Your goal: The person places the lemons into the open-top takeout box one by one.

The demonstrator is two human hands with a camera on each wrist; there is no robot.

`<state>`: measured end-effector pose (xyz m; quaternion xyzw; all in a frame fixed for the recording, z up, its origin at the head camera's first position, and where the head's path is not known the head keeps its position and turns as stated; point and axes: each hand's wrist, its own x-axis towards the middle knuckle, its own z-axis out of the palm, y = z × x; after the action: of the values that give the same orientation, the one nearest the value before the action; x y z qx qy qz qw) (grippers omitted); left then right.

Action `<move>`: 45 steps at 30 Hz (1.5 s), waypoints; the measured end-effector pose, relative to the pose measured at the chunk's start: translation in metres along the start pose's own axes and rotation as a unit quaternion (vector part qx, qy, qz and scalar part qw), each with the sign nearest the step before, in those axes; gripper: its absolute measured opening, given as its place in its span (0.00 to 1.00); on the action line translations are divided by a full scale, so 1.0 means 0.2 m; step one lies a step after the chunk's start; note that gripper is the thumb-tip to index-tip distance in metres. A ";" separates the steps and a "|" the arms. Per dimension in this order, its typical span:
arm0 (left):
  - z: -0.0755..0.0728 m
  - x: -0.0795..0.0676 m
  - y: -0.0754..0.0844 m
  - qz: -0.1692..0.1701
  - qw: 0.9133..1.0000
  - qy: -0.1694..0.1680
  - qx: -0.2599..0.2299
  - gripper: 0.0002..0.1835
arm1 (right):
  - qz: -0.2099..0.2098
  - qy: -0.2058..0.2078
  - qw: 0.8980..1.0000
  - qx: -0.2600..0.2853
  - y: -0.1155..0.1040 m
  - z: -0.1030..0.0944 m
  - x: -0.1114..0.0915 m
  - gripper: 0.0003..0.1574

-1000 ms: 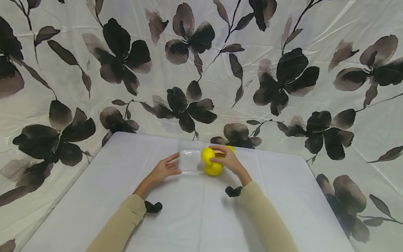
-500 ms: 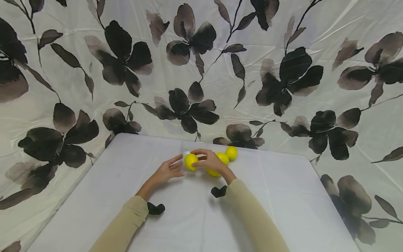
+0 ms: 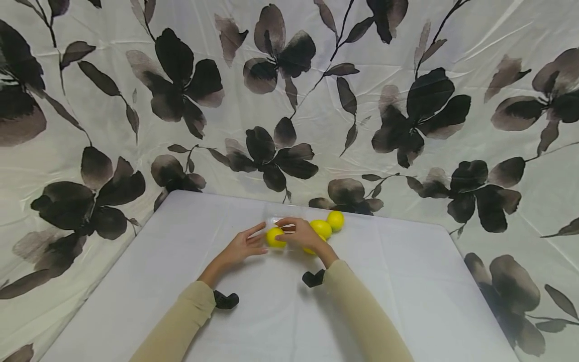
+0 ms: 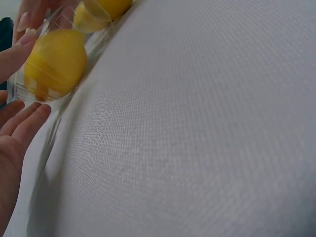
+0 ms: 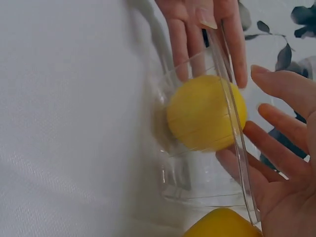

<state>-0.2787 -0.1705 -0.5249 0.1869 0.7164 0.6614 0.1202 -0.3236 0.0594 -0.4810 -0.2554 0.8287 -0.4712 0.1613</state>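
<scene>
A clear plastic container (image 3: 273, 219) sits near the table's far edge with a yellow lemon (image 5: 205, 116) inside at its left end. My left hand (image 3: 244, 247) rests against that end with fairly straight fingers; its thumb lies at the rim in the left wrist view. My right hand (image 3: 298, 233) reaches over the container, fingers spread around the lemon. In the right wrist view the right thumb stands apart from the lemon, and some fingertips pass behind the clear wall. Just right of the container lie more lemons (image 3: 335, 221), one partly hidden by the right hand.
A white cloth covers the table (image 3: 253, 322). Behind it hangs a white curtain (image 3: 334, 115) with dark flowers. Black wrist-camera mounts (image 3: 226, 300) stick out from both cuffs, close above the cloth.
My right hand has moved left, carrying a lemon from the group into the container. The lemon has then dropped slightly, and the fingers have loosened around it. The left hand has stayed nearly still.
</scene>
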 end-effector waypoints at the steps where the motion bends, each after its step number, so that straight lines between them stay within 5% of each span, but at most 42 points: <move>1: 0.00 0.00 0.00 0.003 1.000 -0.001 0.000 0.46 | -0.001 0.002 1.000 0.002 0.00 0.00 0.00 0.31; 15: 0.01 0.00 -0.01 0.004 1.000 0.003 0.007 0.46 | -0.036 0.046 0.997 0.054 0.08 -0.17 -0.13 0.27; 28: 0.01 0.00 0.00 0.007 1.000 -0.001 0.014 0.46 | -0.040 0.025 0.996 0.082 0.05 -0.35 -0.36 0.29; 36: 0.00 0.00 -0.01 0.003 1.000 0.004 0.028 0.46 | -0.060 0.076 0.993 0.068 0.16 -0.37 -0.43 0.25; 45: 0.00 0.00 -0.02 0.004 1.000 0.009 0.027 0.46 | -0.014 0.059 0.997 0.053 0.23 -0.31 -0.47 0.28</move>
<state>-0.2795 -0.1702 -0.5293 0.1870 0.7343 0.6438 0.1062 -0.2911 0.1760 -0.4881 -0.2294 0.8073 -0.5306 0.1186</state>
